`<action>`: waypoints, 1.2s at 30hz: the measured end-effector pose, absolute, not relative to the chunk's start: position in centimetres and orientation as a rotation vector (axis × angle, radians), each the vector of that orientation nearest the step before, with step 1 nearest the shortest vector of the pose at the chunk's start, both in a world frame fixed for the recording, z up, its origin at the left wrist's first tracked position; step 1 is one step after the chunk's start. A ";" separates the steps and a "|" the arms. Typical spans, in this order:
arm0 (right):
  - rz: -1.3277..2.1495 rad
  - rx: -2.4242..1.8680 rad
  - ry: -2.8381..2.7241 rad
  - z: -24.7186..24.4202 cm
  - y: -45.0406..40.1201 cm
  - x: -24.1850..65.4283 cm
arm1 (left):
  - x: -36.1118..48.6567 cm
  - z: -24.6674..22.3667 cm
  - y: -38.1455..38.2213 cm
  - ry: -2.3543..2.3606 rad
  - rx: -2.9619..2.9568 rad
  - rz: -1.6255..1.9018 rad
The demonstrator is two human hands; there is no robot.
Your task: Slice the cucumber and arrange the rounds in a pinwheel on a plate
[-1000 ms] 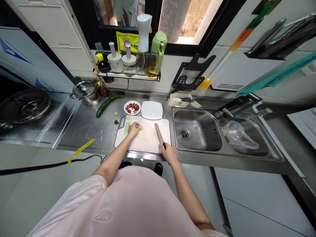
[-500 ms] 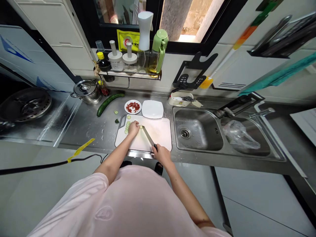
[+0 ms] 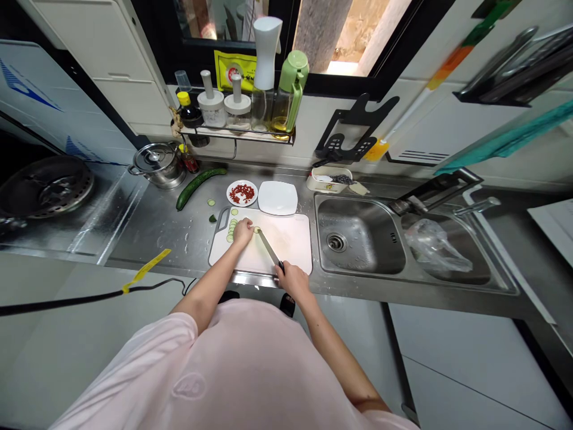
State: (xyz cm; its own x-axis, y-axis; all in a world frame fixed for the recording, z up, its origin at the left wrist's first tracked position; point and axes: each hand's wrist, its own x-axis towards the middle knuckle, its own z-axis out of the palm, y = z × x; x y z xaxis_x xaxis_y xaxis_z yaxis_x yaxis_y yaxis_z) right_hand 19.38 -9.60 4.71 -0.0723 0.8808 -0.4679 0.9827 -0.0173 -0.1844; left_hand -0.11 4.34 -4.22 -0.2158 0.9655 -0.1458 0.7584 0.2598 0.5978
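Note:
My right hand [image 3: 293, 280] is closed round the black handle of a kitchen knife [image 3: 269, 248], whose blade points up and left over the white cutting board [image 3: 293, 239]. At the blade's tip is a pale piece of cucumber [image 3: 256, 230]. The fingers of my left hand [image 3: 243, 232] are bunched against this piece, and the hand hides part of what it grips. Left of that hand, several cucumber slices [image 3: 231, 232] lie in an overlapping row on the board. A whole green cucumber [image 3: 199, 186] rests on the counter behind, to the left.
Behind the board stand a plate of chopped red pieces [image 3: 242, 193] and a white square plate [image 3: 277, 198]. A steel pot [image 3: 157, 165] is at the back left. To the right is a double sink [image 3: 358, 236] with a plastic bag [image 3: 434, 245] in its far basin.
The view has shifted very slightly. Both hands, the knife and the cucumber piece keep almost the same places on the board.

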 end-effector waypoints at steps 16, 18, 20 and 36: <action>-0.668 1.995 1.964 4.8 -10.0 17.6 | -0.2 -4.1 4.4 2.032 1.558 0.577; -0.667 1.986 1.956 4.9 -9.9 17.4 | -0.2 -4.1 4.4 2.037 1.564 0.567; -0.666 1.975 1.958 5.0 -9.8 17.4 | -0.2 -4.1 4.4 2.044 1.560 0.552; -0.668 1.977 2.011 4.4 -8.8 16.9 | -0.2 -3.9 4.4 2.033 1.565 0.552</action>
State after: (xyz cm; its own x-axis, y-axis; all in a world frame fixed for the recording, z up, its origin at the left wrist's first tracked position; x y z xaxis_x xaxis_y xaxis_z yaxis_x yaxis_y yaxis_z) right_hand 16.94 -8.77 4.42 -0.0533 0.8772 -0.4771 0.9883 -0.0220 -0.1510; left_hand -0.19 4.40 -3.85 -0.2040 0.9676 -0.1485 0.7595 0.2522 0.5996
